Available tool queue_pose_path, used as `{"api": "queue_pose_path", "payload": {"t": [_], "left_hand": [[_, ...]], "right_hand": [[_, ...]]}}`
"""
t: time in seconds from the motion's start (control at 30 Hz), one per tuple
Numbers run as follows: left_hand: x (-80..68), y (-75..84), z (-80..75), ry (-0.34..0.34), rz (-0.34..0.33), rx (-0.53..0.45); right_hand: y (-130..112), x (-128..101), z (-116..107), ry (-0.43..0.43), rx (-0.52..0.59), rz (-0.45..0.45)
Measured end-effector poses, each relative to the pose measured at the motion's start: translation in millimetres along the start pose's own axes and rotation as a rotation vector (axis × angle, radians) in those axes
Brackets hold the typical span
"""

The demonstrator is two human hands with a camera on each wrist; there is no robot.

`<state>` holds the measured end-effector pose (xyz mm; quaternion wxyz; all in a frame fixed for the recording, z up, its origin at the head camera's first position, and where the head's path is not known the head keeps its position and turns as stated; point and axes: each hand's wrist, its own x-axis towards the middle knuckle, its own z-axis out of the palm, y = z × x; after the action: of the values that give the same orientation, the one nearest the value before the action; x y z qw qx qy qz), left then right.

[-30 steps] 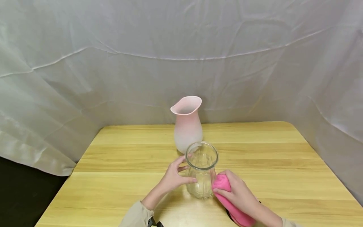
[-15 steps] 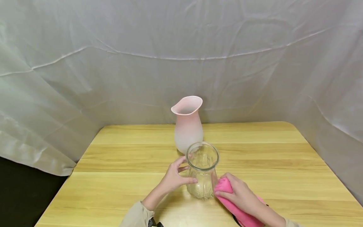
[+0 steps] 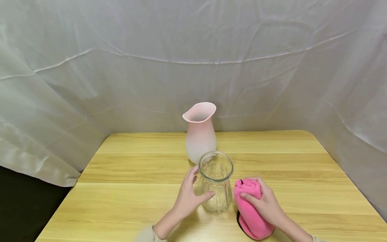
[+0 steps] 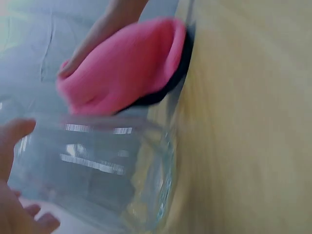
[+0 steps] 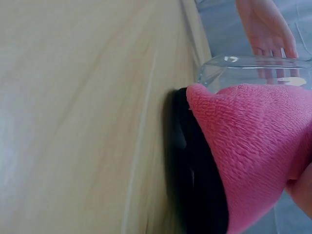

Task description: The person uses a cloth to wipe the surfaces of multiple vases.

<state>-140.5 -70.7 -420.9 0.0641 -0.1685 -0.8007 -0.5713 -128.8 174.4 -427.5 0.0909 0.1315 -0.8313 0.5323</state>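
A clear ribbed glass vase (image 3: 215,183) stands upright on the wooden table (image 3: 136,168). My left hand (image 3: 196,184) holds it from the left, thumb across its front and fingers along its far side near the rim. My right hand (image 3: 260,200) grips a rolled pink cloth (image 3: 250,210) just right of the vase, close to its wall; whether they touch I cannot tell. The left wrist view shows the vase (image 4: 97,165) blurred, with the cloth (image 4: 126,68) beyond it. In the right wrist view the cloth (image 5: 248,146) lies in front of the vase (image 5: 253,70).
A frosted pink vase (image 3: 200,132) stands just behind the glass one, near the table's back edge. Something black (image 3: 239,222) lies under the cloth. Grey sheeting (image 3: 193,60) hangs behind and along both sides of the table.
My right hand has drawn the pink cloth off the vase's lower right side and a little to the right. My left thumb has slid further round the vase's front.
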Motion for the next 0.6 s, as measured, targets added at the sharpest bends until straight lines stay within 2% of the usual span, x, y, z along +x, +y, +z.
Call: {"api": "queue_pose_path", "payload": {"t": [0.1, 0.2, 0.43, 0.6], "left_hand": [[-7.0, 6.6, 8.4, 0.1, 0.01, 0.065], [-12.7, 9.8, 18.0, 0.167, 0.014, 0.112], [-17.3, 7.3, 36.5, 0.242, -0.034, 0.199], [-16.4, 2.7, 42.9, 0.294, -0.036, 0.24]], "right_hand": [[-4, 1, 1, 0.079, 0.081, -0.026], [-9, 2, 0, 0.149, 0.144, -0.063], [-15, 8, -1, 0.25, 0.188, -0.161], [-16, 10, -2, 0.275, 0.258, -0.226]]}}
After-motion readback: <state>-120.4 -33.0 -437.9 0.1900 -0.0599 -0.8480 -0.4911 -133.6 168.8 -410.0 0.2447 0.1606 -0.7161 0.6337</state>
